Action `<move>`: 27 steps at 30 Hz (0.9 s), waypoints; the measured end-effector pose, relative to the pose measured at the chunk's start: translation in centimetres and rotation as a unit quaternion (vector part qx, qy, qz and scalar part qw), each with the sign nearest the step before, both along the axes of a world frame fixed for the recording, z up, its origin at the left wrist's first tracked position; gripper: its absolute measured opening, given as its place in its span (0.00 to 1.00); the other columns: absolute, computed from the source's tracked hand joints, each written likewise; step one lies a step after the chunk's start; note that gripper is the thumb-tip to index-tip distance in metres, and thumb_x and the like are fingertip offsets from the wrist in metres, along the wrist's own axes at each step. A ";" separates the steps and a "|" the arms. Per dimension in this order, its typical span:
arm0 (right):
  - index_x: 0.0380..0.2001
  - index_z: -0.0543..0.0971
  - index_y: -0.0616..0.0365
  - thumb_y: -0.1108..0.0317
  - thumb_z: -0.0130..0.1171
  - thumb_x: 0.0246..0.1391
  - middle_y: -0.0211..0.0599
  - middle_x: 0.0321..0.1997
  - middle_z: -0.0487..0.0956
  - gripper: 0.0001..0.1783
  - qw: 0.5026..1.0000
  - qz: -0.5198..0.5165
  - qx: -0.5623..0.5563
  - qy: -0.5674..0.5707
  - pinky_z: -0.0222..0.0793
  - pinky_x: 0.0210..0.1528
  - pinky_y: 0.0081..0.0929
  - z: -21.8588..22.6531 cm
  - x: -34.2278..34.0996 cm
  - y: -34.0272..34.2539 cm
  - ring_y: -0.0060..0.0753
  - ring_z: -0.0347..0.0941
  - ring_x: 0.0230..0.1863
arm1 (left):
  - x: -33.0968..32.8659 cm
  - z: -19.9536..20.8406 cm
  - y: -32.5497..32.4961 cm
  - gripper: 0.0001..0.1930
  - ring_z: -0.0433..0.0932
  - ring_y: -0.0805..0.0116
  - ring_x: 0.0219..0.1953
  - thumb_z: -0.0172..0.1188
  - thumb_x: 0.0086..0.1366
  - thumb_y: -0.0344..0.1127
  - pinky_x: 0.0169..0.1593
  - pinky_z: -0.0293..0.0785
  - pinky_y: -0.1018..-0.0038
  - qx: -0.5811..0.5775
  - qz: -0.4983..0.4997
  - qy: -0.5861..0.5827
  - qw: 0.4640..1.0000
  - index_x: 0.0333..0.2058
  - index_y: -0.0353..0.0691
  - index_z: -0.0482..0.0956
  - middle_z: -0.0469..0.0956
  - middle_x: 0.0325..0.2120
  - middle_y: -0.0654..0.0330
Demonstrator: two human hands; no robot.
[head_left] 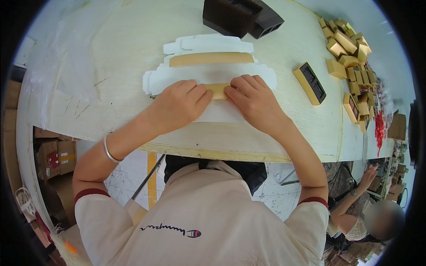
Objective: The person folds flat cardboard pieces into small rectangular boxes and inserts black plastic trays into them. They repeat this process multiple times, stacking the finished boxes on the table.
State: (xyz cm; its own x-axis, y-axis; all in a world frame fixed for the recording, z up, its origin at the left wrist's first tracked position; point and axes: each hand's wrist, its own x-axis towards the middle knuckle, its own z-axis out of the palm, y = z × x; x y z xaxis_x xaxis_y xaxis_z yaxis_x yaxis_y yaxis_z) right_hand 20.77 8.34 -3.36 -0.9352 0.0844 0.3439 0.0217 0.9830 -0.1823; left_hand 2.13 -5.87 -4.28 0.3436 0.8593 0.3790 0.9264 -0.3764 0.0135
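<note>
Both hands are working the flat white-and-gold carton sheet (pixel 208 75), which is lying mid-table near the front edge. Left hand (pixel 184 103) and right hand (pixel 254 103) are both closing with curled fingers, pinching the near gold panel from either end.

Table (pixel 126 53) is showing pale wood grain, with dark marks at left by a sheet of clear film (pixel 64 57). Dark brown box-like pieces (pixel 233 17) are sitting past the carton sheet. Gold box (pixel 309 83) with black insert is lying alone to the right; beyond it gold boxes (pixel 350 60) are heaping up, with red strands (pixel 379 131) hanging near the far end.

Room: brown cartons (pixel 57 157) are filling the space under the left side. Yellow stripe (pixel 152 179) is crossing the tiled floor (pixel 125 177). Co-worker (pixel 353 217) is sitting lower right, raising a hand.
</note>
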 end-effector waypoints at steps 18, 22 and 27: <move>0.30 0.76 0.58 0.73 0.57 0.47 0.39 0.30 0.77 0.05 0.991 -0.035 0.081 -0.104 0.66 0.36 0.30 1.7 -2.8 -0.2 0.39 0.74 0.36 | -6.4 2.5 4.0 0.11 0.76 0.62 0.32 0.57 0.63 0.36 0.38 0.73 0.69 -0.154 0.160 -0.297 0.928 0.39 0.35 0.79 0.79 0.31 0.58; 0.29 0.74 0.58 0.71 0.59 0.41 0.32 0.29 0.74 0.09 0.963 -0.089 0.239 -0.088 0.64 0.35 0.25 2.3 -3.2 -3.7 0.33 0.72 0.35 | -5.5 3.3 4.4 0.09 0.69 0.73 0.23 0.58 0.62 0.29 0.29 0.68 0.77 -0.262 0.127 -0.323 0.900 0.40 0.33 0.78 0.74 0.22 0.60; 0.32 0.73 0.58 0.71 0.58 0.40 0.35 0.33 0.72 0.12 0.996 0.022 0.080 -0.014 0.69 0.30 0.27 1.7 -1.2 -3.4 0.30 0.72 0.32 | -2.2 6.6 2.1 0.10 0.74 0.63 0.26 0.57 0.58 0.25 0.32 0.71 0.71 -0.111 0.119 -0.287 0.944 0.40 0.35 0.76 0.75 0.30 0.57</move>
